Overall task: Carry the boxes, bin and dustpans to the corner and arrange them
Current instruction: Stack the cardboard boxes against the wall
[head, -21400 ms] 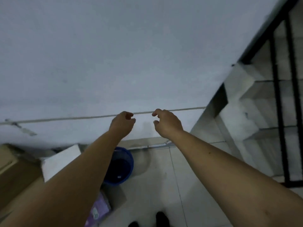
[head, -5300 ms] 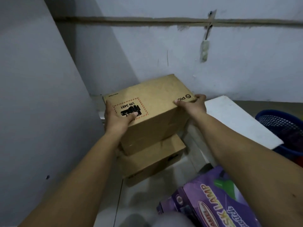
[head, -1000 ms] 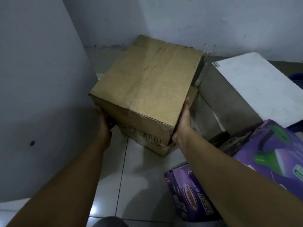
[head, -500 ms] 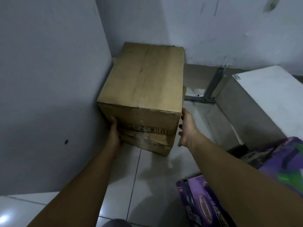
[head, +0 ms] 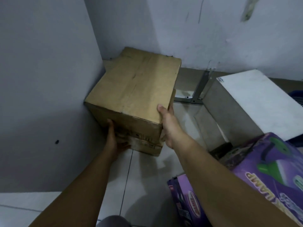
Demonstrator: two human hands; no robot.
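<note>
Standing in the corner where the two pale walls meet is a stack of two brown cardboard boxes, and I will place everything else by it. The upper cardboard box [head: 136, 89] is the larger, its taped top seam running away toward the back wall, and its left edge sits against the left wall [head: 42, 79]. Beneath it the lower cardboard box [head: 146, 145] shows only as a strip of its near face, resting on the tiled floor [head: 142, 181]. The left hand [head: 114, 141] is at the near left of the stack, low down where the two boxes meet, its fingers tucked against the cardboard; how far they curl round the edge I cannot tell. The right hand [head: 168, 123] grasps the near right corner of the upper box, thumb lying over the top edge and fingers flat down the right side. To the right of the stack, apart from it across a patch of floor, sits a white box [head: 255, 102] with grey sides, and between the two, by the back wall, a grey metal bracket [head: 196, 94] lies on the floor. Nearer me and to the right of the stack is a purple desk lamp box [head: 278, 174], with a second purple box [head: 186, 200] below it.
</note>
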